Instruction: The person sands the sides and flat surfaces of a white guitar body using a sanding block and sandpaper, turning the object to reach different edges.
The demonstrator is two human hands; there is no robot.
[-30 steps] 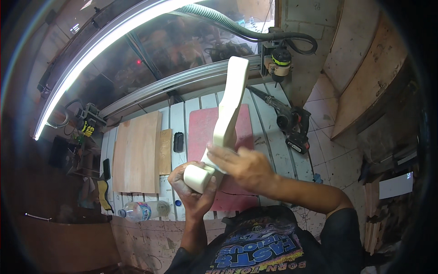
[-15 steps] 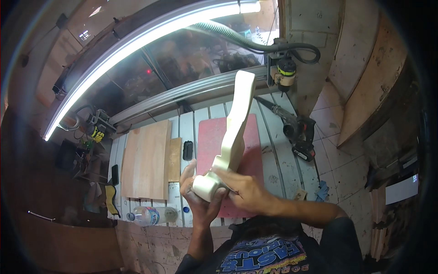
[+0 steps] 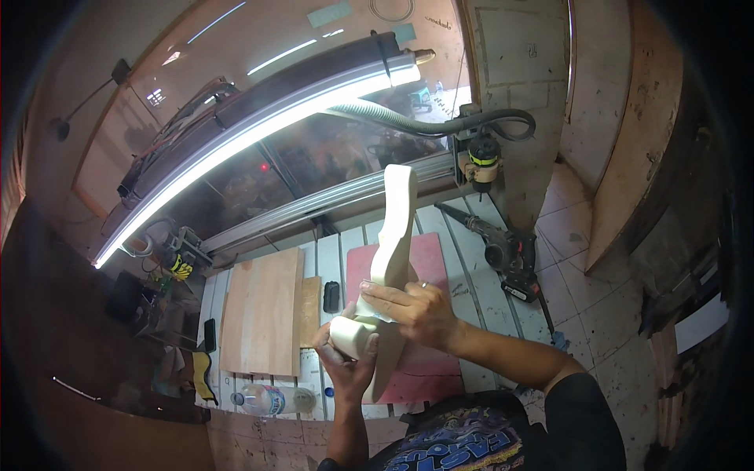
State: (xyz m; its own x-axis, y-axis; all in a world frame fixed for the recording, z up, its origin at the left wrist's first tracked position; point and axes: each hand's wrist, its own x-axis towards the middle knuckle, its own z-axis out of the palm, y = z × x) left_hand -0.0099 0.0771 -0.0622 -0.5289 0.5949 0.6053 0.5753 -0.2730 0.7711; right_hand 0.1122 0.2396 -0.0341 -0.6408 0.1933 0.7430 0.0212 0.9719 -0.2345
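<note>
Overhead, tube light (image 3: 259, 129); slatted workbench (image 3: 471, 267) w/ pink mat (image 3: 428, 259).

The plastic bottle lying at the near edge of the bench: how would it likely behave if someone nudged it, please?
The plastic bottle lies on its side, so a nudge across its length would probably set it rolling. It sits close to the bench edge and might drop off. It looks clear and thin-walled, so likely light and easily dented, though how full it is cannot be told.

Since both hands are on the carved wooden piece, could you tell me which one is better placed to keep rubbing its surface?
Probably the right hand: it lies flat across the pale carved wooden piece, while the left hand grips its lower end.
</note>
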